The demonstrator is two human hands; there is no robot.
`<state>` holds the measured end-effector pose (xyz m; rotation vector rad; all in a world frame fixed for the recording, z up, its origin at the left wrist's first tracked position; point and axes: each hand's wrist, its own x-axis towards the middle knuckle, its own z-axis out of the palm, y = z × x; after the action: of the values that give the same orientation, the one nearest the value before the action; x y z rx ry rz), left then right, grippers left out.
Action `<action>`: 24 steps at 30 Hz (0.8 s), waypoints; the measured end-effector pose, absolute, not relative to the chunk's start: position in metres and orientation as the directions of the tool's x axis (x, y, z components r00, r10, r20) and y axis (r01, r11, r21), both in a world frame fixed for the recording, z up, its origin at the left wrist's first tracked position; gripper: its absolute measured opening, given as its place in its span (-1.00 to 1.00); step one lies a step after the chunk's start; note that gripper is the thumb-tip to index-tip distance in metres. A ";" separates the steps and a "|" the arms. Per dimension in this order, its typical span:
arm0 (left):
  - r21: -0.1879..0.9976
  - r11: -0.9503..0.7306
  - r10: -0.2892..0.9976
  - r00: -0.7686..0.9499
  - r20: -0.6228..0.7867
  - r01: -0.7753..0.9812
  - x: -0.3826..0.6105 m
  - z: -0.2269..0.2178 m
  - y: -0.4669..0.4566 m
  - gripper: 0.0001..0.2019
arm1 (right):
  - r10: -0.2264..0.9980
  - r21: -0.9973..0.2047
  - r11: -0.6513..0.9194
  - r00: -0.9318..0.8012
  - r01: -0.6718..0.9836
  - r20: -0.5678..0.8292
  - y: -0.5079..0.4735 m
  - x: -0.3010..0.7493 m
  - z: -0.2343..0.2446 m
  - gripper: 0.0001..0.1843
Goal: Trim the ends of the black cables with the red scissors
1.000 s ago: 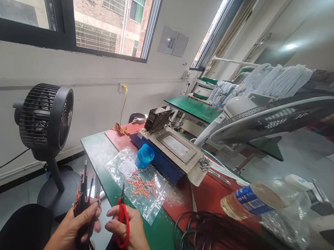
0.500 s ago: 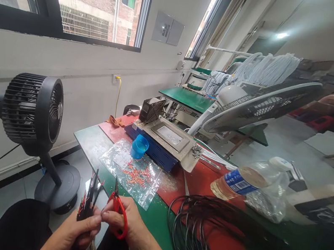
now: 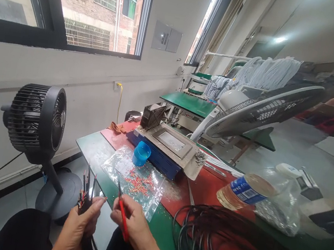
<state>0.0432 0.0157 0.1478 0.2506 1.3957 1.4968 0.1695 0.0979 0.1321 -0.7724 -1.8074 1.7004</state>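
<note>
My left hand (image 3: 81,224) is closed around a bunch of black cables (image 3: 85,196), whose cut ends point up and show red inner wires. One small wire tip sticks out beside its thumb. In my right hand (image 3: 132,219) is a pair of red-handled scissors (image 3: 122,209), blades pointing up and away. The two hands are a little apart, low in the view above my lap. Beyond them on the table lies a clear plastic bag (image 3: 154,202) with many small red and yellow bits (image 3: 141,182) scattered on it. A blue cup (image 3: 142,154) stands at the bag's far side.
Behind the bag sits a blue machine with a metal top (image 3: 170,142) and a small fan (image 3: 153,116). Coiled black cables (image 3: 195,240) and a bottle (image 3: 244,191) occupy the table's right. A floor fan (image 3: 38,120) stands left; a larger fan (image 3: 262,109) leans over the far side.
My right hand with the scissors has moved slightly away from my left hand, and the scissors have turned edge-on. The camera view has shifted a little.
</note>
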 end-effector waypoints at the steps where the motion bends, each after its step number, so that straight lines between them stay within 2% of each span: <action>1: 0.834 0.179 0.759 -0.466 -0.454 -0.522 0.042 0.150 0.018 -0.72 | 0.704 -0.993 0.096 -0.710 0.071 0.018 0.099 0.171 0.136 -0.64; 4: 0.842 0.140 0.753 -0.496 -0.431 -0.520 0.039 0.154 0.026 -0.72 | 0.674 -0.962 0.201 -0.739 0.187 -0.003 0.101 0.173 0.143 -0.67; 8: 0.851 0.151 0.750 -0.502 -0.430 -0.504 0.039 0.154 0.034 -0.68 | 0.690 -0.908 0.274 -0.722 0.318 -0.045 0.103 0.173 0.143 -0.67; 15: 0.884 0.162 0.785 -0.486 -0.384 -0.438 0.039 0.145 0.044 -0.62 | 0.708 -0.887 0.303 -0.706 0.348 -0.035 0.108 0.174 0.142 -0.51; 20: 0.905 0.185 0.792 -0.488 -0.368 -0.383 0.036 0.146 0.050 -0.60 | 0.728 -0.870 0.324 -0.686 0.372 -0.021 0.112 0.176 0.139 -0.50; 24: 0.910 0.212 0.796 -0.478 -0.372 -0.356 0.033 0.144 0.054 -0.62 | 0.742 -0.870 0.285 -0.668 0.402 -0.065 0.115 0.178 0.139 -0.51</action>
<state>0.0330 0.0538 0.1445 0.4379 1.4985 1.4688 0.1780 0.1146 0.1386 -1.0346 -2.2084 1.3358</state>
